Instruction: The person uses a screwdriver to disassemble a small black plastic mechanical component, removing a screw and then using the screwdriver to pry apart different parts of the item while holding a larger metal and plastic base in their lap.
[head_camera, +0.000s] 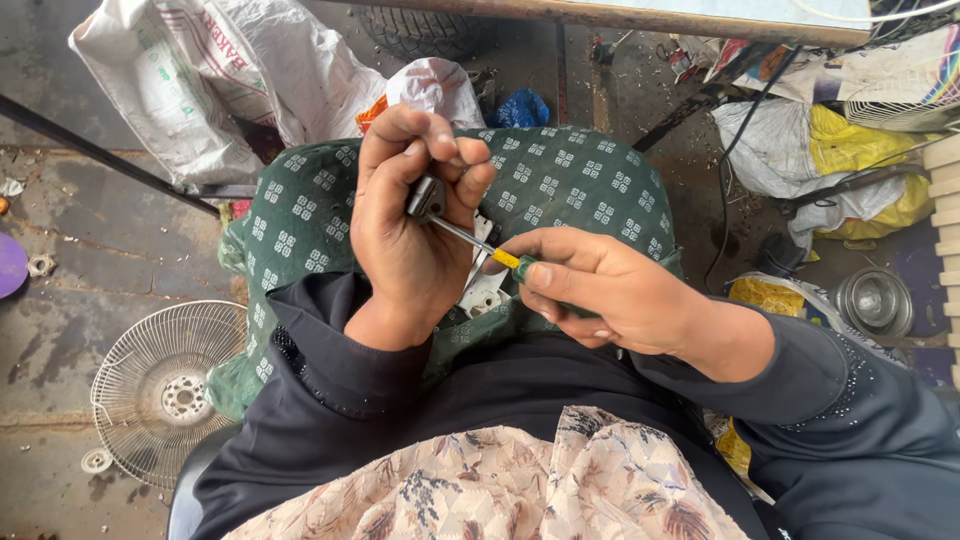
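Observation:
My left hand (410, 225) is raised over my lap, its fingers closed around a small dark metal part (425, 195). My right hand (600, 290) grips a screwdriver (500, 255) with a yellow and green handle. Its thin steel shaft points up and left, and the tip meets the metal part in my left hand. A white plastic piece (485, 295) lies on my lap below both hands, partly hidden by them. My lap is covered by green cloth with a white pattern (560, 185).
A white wire fan guard (165, 385) lies on the concrete floor at the lower left. White sacks (210, 75) stand at the back left. A round metal part (875, 300) and yellow and white bags (830, 150) sit at the right. A table edge (650, 18) runs along the top.

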